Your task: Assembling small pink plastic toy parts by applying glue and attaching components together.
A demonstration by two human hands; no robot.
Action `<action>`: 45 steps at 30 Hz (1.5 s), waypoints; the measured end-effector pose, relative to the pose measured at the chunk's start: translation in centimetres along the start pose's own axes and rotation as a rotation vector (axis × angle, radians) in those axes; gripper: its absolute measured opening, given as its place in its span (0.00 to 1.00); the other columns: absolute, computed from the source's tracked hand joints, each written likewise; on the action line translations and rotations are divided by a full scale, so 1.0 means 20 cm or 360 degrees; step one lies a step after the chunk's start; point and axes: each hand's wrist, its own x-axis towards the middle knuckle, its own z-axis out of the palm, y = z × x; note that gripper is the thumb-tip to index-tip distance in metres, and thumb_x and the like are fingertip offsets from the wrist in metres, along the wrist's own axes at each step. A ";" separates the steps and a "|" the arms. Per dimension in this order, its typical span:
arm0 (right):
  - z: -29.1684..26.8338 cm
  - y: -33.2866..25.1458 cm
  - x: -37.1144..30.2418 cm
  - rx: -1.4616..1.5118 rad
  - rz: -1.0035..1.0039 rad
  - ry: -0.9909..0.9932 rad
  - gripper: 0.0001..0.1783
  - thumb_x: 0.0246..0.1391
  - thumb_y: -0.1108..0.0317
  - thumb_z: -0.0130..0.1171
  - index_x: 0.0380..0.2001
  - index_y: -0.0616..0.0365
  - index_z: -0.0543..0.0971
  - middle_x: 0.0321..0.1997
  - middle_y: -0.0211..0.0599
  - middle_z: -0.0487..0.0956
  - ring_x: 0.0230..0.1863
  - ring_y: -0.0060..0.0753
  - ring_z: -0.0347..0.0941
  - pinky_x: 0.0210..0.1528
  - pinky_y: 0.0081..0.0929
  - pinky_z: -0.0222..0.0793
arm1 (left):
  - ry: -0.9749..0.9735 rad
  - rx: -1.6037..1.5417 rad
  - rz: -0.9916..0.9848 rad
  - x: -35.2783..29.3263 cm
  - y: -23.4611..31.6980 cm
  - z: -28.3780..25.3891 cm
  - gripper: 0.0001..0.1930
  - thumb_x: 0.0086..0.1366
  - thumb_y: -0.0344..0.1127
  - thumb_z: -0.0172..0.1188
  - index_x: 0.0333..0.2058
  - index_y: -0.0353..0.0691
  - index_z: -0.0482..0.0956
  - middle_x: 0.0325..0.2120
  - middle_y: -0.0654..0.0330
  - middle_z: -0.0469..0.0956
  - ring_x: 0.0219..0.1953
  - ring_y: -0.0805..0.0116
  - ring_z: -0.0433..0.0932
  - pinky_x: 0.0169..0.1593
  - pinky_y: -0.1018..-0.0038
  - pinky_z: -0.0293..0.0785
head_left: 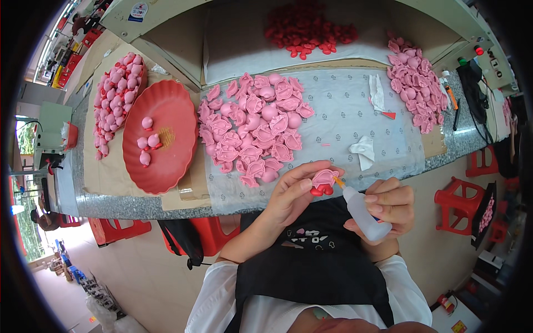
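Observation:
Between the fingertips of my left hand (290, 194) is a small pink ruffled plastic part (323, 177), with a glossy red lobed piece (321, 191) at its lower side. My right hand (393, 206) is wrapped round a translucent white squeeze bottle (362, 212). The bottle's thin orange nozzle (338, 182) points up and left, its tip at the pink part's edge; whether they touch I cannot tell. Beyond my left hand spreads a heap of similar pink parts (252, 130), some showing a ruffled side and others a smooth round one.
On the left, a red scalloped tray (180, 161) holds a few pink-and-red pieces, beside a pile of more such pieces (115, 94). Red parts (305, 36) lie inside the open-fronted cabinet (169, 58). Crumpled tissue (363, 152) and another pink pile (413, 80) are on the right.

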 end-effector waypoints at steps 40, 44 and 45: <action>0.01 0.02 -0.01 -0.0033 0.0008 0.0098 0.22 0.26 0.69 0.68 0.26 0.56 0.66 0.26 0.33 0.64 0.20 0.22 0.58 0.18 0.15 0.58 | 0.0068 -0.0041 0.0119 0.00 -0.02 -0.02 0.22 0.54 0.38 0.49 0.46 0.35 0.62 0.43 0.44 0.65 0.47 0.58 0.64 0.51 0.67 0.55; 0.01 0.01 -0.02 0.0036 0.0024 0.0070 0.24 0.22 0.73 0.69 0.27 0.57 0.68 0.27 0.34 0.66 0.21 0.26 0.61 0.17 0.17 0.59 | 0.0065 0.0023 0.0152 0.00 -0.02 -0.03 0.21 0.53 0.38 0.49 0.46 0.38 0.63 0.43 0.45 0.65 0.45 0.59 0.65 0.51 0.66 0.55; 0.00 0.01 -0.02 0.0087 0.0041 0.0067 0.25 0.19 0.76 0.69 0.27 0.58 0.69 0.28 0.36 0.68 0.21 0.29 0.65 0.17 0.20 0.61 | 0.0059 0.0037 0.0153 0.00 -0.02 -0.03 0.21 0.53 0.38 0.49 0.46 0.38 0.63 0.43 0.45 0.65 0.45 0.59 0.65 0.51 0.65 0.55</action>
